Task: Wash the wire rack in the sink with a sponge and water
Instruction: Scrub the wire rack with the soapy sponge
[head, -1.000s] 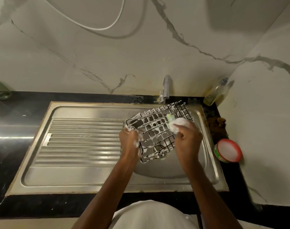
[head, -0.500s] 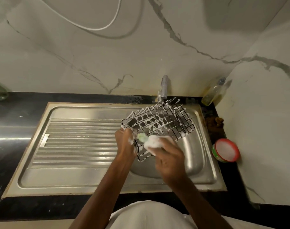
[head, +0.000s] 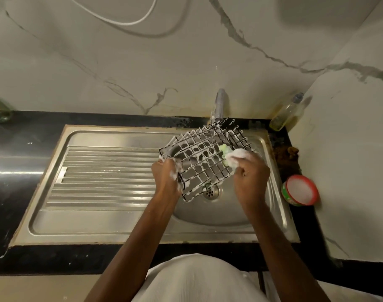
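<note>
Soapy wire rack (head: 204,159) held tilted over the sink (head: 121,214) basin, between both hands.

Left hand (head: 166,175), flecked with foam, curled round the rack's near-left corner; right hand (head: 250,179) wrapped about a lathered green sponge (head: 229,154), pressed to the rack's right side. Drain (head: 210,191) just below the rack's low edge, between the wrists. Tap (head: 219,104) beyond the hands, bottle (head: 287,112) and red-rimmed tub (head: 300,190) off to the right of the right hand.
</note>
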